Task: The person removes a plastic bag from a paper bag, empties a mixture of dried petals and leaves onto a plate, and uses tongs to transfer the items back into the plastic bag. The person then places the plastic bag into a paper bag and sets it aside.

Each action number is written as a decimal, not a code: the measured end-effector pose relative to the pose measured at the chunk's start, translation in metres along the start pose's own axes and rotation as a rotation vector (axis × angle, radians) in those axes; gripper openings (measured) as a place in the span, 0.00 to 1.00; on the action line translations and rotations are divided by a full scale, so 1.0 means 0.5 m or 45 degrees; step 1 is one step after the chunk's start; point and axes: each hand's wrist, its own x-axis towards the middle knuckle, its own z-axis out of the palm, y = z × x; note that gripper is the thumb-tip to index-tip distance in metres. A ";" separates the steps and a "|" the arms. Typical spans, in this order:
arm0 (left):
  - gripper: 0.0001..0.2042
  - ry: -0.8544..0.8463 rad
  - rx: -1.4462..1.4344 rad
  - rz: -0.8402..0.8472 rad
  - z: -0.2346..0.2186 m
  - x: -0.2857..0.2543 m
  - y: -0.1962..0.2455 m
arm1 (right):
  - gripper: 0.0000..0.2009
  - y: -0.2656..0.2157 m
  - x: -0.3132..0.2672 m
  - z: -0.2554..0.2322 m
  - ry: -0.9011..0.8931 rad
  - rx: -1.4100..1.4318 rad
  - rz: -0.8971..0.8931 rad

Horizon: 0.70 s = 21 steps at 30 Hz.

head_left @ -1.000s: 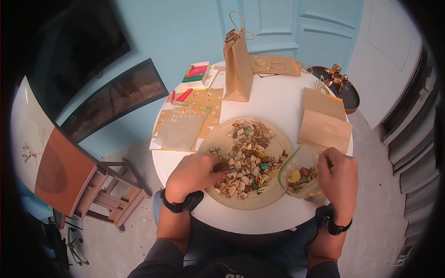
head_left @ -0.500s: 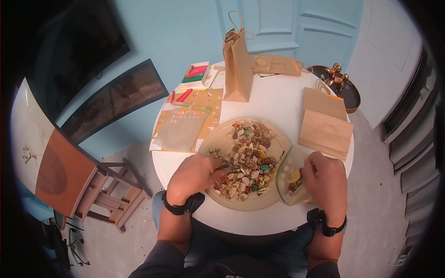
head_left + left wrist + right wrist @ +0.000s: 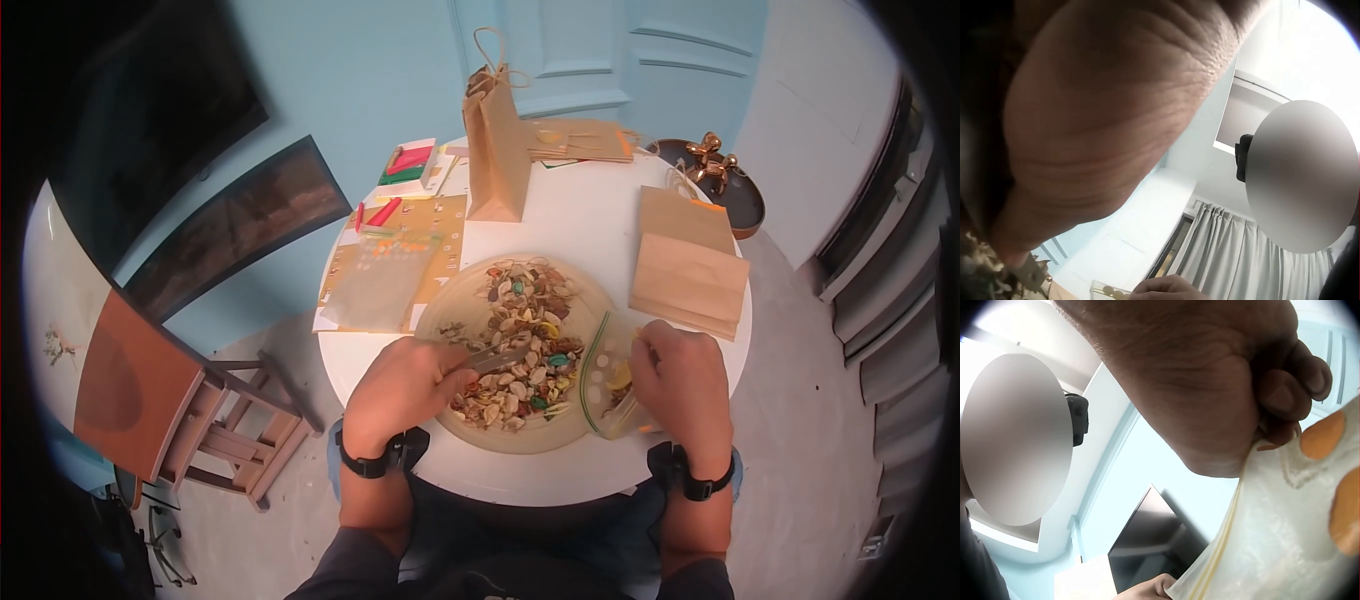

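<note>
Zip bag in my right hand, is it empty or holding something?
Holding something: a yellow piece shows inside the zip bag, beside the right hand. How full, I cannot tell.

dark sleeves | black wrist straps | black headgear | blue trousers

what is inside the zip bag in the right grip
In the zip bag, a yellow piece and some brownish bits can be seen. The right grip covers the rest, so anything behind it cannot be made out.

Soft lt, fisheye w/ dk corners, wrist pics backlit
</note>
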 end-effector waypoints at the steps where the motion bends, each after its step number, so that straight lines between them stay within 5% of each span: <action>1: 0.09 0.015 -0.031 0.012 -0.002 0.000 0.014 | 0.09 0.000 0.000 0.000 -0.005 0.007 0.002; 9: 0.14 0.127 -0.097 0.403 0.114 0.034 0.127 | 0.08 0.003 -0.003 -0.011 0.001 0.027 0.057; 21: 0.19 0.310 0.015 -0.078 -0.007 -0.018 0.045 | 0.07 0.029 -0.024 -0.105 0.266 0.008 0.197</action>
